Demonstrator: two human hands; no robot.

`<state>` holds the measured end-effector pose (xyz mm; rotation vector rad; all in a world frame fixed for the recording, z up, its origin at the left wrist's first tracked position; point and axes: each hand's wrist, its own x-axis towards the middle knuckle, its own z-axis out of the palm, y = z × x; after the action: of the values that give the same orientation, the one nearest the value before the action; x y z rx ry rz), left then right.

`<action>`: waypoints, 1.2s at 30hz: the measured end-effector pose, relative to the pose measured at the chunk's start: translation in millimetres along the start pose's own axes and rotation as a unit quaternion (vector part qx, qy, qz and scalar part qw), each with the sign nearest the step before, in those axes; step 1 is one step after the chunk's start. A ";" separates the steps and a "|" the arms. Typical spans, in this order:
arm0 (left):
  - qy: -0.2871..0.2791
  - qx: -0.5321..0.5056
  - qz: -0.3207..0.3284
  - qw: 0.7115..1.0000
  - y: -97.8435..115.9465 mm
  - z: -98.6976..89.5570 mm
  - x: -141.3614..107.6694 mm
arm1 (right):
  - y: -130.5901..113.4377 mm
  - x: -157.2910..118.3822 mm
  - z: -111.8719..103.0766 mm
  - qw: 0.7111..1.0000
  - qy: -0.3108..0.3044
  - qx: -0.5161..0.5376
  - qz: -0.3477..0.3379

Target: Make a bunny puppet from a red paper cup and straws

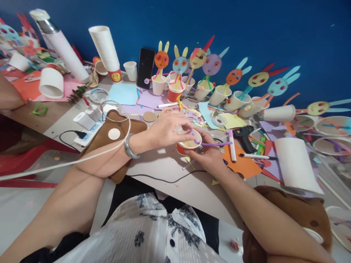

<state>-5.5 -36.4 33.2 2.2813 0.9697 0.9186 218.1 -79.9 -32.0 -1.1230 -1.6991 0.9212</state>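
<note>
Cable (55, 168) across left forearm (104, 160) — held cup (184, 149), phone (146, 67)

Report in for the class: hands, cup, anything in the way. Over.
Right hand grips red paper cup, purple pipe cleaner jutting past rim. Left hand at cup's mouth, exact pinch unclear. White cable across left forearm, possible snag.

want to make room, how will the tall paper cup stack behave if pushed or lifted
The paper cup stack likely tips easily, being tall and narrow. It's probably light, as it looks like thin paper, and could pull apart, being nested.
</note>
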 end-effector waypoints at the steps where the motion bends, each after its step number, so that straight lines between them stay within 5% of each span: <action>1: -0.006 0.002 -0.009 1.000 -0.2 1.0 0.1 | 0.8 -0.3 0.4 1.000 -0.001 0.003 0.000; 23: -0.007 0.029 -0.005 1.000 -3.8 8.2 -0.8 | 4.8 2.5 3.0 1.000 -0.013 -0.014 -0.006; 36: 0.010 -0.001 -0.009 1.000 -6.8 7.9 3.3 | 21.7 -0.7 0.2 0.997 0.061 0.039 0.029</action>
<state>-0.9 -31.0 25.0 2.2623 0.9949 0.9371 224.4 -73.7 -51.9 -1.1577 -1.5277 0.9271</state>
